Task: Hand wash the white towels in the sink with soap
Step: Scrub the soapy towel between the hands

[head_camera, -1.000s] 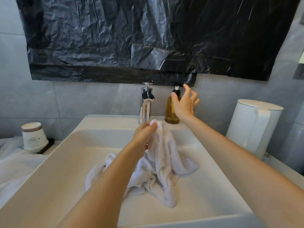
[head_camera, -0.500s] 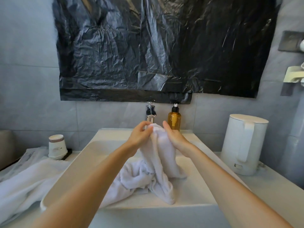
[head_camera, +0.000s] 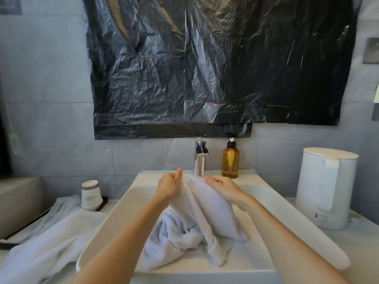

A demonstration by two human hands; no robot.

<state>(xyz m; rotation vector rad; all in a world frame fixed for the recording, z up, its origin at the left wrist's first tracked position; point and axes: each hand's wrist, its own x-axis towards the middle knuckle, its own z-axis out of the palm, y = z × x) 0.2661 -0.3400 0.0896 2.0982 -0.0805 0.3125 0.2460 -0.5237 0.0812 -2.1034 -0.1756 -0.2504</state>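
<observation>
Because the sink [head_camera: 114, 218] shows no standing water, the white towel [head_camera: 196, 222] bunched inside it may be rubbed almost dry, and soap would then spread badly. Its lower end lies near the front rim and could slip over and drip. The left hand [head_camera: 168, 185] pinches the raised fold with curled fingers; the right hand [head_camera: 223, 187] lies against it, fingers nearly straight. A wide pull could knock the soap bottle [head_camera: 230, 160] just behind. The second towel [head_camera: 51, 238] on the counter is cut off at the left; the drain, the right thumb and any soap on the cloth are hidden.
</observation>
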